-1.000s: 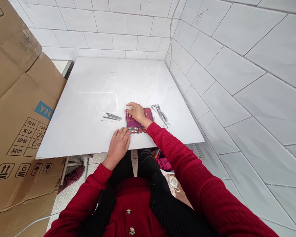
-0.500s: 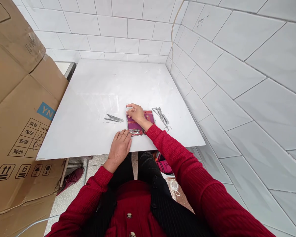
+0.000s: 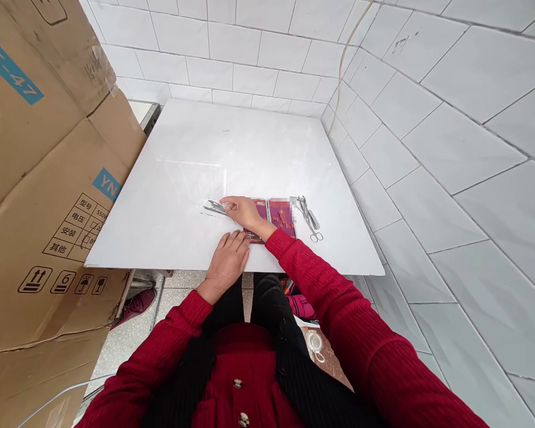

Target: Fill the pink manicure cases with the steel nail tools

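A manicure case with a purple and red lining lies opened out on the white table. My left hand rests flat at its near left corner, fingers stretched out, beside small metal tools held in the case. Reaching across the case's left half, my right hand has its thumb and forefinger on the near ends of several slim metal manicure tools. It seems to pinch one of them; the fingertips partly cover the ends. Right of the case lie scissors and other metal nippers or clippers.
The white table meets tiled walls behind and to the right. A tall cardboard box stands along the left side. A thin cable hangs in the back corner. Below are a dark red shoe and a pink item.
My right hand has moved left from the case's left edge to the slim tools. My left hand stays at the case's near corner. The whole view has shifted a little.
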`<action>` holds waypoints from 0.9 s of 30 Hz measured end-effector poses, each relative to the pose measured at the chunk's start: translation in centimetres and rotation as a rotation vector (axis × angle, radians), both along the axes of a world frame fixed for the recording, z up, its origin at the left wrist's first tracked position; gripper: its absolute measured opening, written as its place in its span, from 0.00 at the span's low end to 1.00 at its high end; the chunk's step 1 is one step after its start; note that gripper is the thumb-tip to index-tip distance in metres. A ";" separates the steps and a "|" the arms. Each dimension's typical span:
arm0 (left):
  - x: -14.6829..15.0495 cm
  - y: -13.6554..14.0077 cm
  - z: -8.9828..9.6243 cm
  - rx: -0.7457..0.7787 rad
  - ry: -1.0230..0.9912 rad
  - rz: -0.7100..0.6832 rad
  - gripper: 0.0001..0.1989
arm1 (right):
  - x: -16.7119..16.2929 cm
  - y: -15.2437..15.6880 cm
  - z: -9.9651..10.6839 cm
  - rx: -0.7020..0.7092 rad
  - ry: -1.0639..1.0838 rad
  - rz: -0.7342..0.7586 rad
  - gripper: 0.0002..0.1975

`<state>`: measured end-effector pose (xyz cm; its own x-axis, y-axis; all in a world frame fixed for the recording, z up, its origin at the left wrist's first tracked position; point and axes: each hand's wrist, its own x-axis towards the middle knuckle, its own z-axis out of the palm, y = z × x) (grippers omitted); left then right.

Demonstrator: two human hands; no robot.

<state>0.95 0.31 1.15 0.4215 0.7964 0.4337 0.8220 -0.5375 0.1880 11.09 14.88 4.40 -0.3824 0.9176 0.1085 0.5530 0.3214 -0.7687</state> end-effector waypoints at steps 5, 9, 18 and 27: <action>0.0 -0.1 0.0 -0.011 -0.019 -0.004 0.19 | -0.7 -1.5 1.7 0.111 -0.223 0.080 0.22; 0.0 0.0 0.0 -0.025 -0.029 -0.010 0.20 | -0.9 -2.2 2.2 0.165 -0.346 0.150 0.18; -0.1 0.0 0.1 0.030 -0.018 -0.011 0.15 | -3.0 -2.1 2.6 0.328 -0.571 0.266 0.13; -0.2 0.1 0.1 0.039 -0.022 -0.033 0.15 | -6.1 -1.9 4.3 0.369 -0.816 0.343 0.16</action>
<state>0.72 0.41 1.28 0.4369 0.7646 0.4738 0.7997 -0.5713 0.1847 5.00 13.00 8.73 -0.7095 0.7029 -0.0499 0.7040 0.7102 -0.0062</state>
